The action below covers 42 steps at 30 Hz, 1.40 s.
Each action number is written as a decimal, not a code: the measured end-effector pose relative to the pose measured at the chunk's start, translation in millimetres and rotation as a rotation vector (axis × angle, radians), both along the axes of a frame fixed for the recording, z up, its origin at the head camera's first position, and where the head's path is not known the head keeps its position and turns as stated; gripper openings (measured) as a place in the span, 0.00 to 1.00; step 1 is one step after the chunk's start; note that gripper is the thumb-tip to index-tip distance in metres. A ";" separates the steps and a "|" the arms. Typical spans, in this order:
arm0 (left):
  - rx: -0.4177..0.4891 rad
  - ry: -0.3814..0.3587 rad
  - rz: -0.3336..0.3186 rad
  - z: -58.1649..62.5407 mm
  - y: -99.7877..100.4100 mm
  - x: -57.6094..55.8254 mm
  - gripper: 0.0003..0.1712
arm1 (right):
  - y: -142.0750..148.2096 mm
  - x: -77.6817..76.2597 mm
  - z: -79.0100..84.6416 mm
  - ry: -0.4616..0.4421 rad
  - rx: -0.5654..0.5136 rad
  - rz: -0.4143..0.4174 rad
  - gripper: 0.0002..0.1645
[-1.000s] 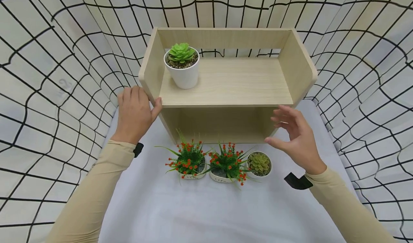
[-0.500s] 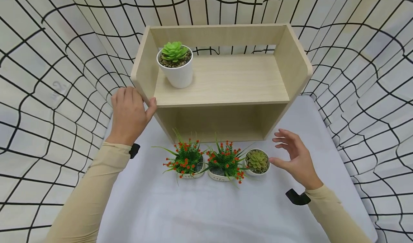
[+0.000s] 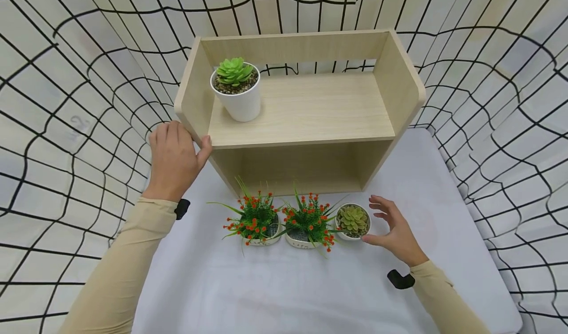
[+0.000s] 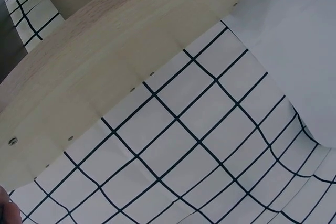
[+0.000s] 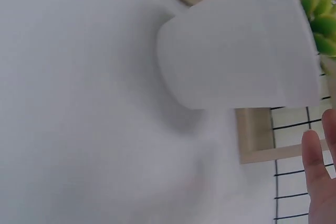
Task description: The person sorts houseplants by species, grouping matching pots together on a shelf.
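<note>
Succulent (image 3: 352, 220) stands potted just beside the right hand (image 3: 395, 231), fingers parted; the left hand (image 3: 172, 164) grips a wooden shelf (image 3: 306, 108).

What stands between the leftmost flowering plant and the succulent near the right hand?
A second flowering plant stands between the leftmost flowering plant and the succulent; the head view shows all three in a row.

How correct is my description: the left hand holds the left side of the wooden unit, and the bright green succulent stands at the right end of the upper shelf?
One detail is wrong: the bright green succulent stands at the left end of the upper shelf, as the head view shows. The left hand does hold the left side of the wooden unit.
</note>
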<state>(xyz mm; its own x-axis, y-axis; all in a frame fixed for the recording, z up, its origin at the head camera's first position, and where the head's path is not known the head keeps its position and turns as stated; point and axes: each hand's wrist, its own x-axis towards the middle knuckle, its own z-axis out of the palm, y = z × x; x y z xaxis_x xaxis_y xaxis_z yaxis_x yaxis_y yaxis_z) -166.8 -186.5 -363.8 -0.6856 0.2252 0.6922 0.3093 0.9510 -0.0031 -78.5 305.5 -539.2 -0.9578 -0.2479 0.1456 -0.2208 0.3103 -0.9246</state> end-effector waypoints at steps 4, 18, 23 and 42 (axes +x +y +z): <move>0.002 -0.004 0.002 -1.3 0.1 0.0 0.24 | 0.9 2.0 -16.2 -0.049 0.015 -0.007 0.64; 0.022 -0.006 0.009 -2.5 -0.7 0.5 0.24 | -13.5 8.3 -49.5 -0.126 0.002 -0.097 0.64; 0.023 -0.009 0.010 -2.3 -0.5 1.4 0.24 | -21.5 9.7 -51.2 -0.133 0.019 -0.148 0.62; 0.026 0.002 -0.004 -4.0 0.7 -1.5 0.24 | -22.9 14.4 -33.7 -0.115 -0.012 -0.164 0.62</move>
<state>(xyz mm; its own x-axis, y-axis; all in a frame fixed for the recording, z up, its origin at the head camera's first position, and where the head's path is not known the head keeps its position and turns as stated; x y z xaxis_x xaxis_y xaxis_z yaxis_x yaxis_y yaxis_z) -168.3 -185.8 -367.7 -0.6835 0.2098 0.6992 0.3131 0.9495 0.0212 -64.1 282.6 -572.9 -0.9957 -0.0862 0.0351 -0.0611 0.3219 -0.9448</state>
